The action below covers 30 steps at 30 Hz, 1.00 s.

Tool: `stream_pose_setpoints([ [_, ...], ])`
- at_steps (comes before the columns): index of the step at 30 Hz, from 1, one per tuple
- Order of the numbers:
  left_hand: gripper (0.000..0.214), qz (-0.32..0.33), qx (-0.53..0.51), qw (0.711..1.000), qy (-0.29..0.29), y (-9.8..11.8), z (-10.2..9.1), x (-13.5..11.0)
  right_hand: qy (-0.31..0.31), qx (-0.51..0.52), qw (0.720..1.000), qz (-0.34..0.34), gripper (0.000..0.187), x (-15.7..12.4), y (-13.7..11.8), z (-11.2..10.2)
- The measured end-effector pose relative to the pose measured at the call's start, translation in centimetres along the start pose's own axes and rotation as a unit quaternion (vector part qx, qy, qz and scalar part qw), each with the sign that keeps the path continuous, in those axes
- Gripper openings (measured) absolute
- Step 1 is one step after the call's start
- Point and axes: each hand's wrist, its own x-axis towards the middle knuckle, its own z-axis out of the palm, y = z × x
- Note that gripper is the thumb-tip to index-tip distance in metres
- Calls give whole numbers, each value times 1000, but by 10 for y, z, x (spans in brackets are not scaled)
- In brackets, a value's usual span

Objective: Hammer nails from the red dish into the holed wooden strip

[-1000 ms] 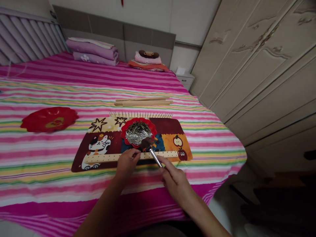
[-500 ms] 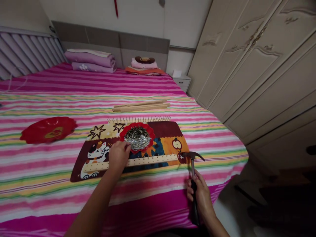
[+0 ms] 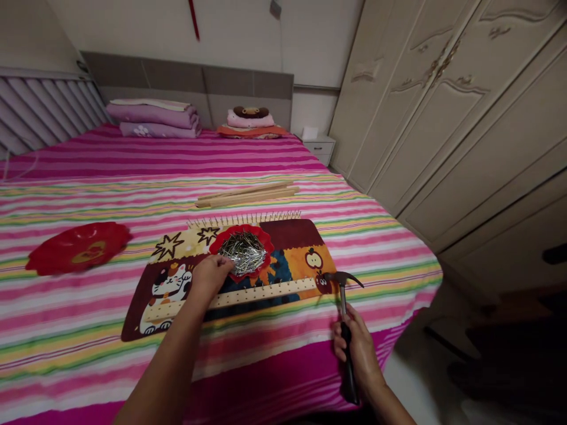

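**Figure.** Left hand [image 3: 211, 277] at 8 o'clock of the nails [image 3: 243, 252], grip curled, hold unclear. Right hand [image 3: 358, 354], grip shut on hammer [image 3: 343, 304], at 4 o'clock. Step judged: taking a nail; next calls for setting it on the strip [image 3: 261, 293].

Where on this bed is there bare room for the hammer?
Bare sheet lies between the red plate and the printed mat, and right of the mat by the hammer. Crowded: the red dish of nails, by the left hand and pegged wooden strip.
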Motion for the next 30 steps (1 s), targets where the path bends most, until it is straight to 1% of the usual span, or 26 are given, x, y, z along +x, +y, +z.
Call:
stream_pose_setpoints([
  [1,23,-2,-101,995,-1,-4,-2,-3,1,1,1000,0,51,0,1,0],
  [3,31,-16,-268,963,-11,-10,-7,-11,0,4,1000,-2,51,1,2,-1],
  [5,37,-43,-361,931,-36,-14,-10,-20,-2,5,1000,-3,50,2,3,-2],
  [7,38,-60,-415,906,-59,-16,-12,-29,-5,5,1000,-2,49,2,3,-2],
  [10,37,-83,-477,872,-78,-20,-13,-40,-9,6,1000,-1,50,2,3,-2],
  [14,39,-120,-521,841,-86,-25,-11,-50,-14,9,1000,-2,48,4,4,-3],
  [18,38,-141,-533,828,-99,-32,-10,-57,-16,12,1000,-3,48,5,5,-5],
  [21,37,-148,-534,826,-101,-37,-9,-60,-17,14,1000,-4,49,4,4,-4],
  [23,38,-149,-523,834,-93,-39,-7,-61,-17,14,1000,-5,47,3,3,-3],
  [27,43,-125,-496,857,-66,-39,-5,-61,-17,13,1000,-5,42,1,1,-2],
  [30,50,-138,-477,864,-82,-36,-3,-62,-16,12,1000,-5,41,1,1,-2],
])
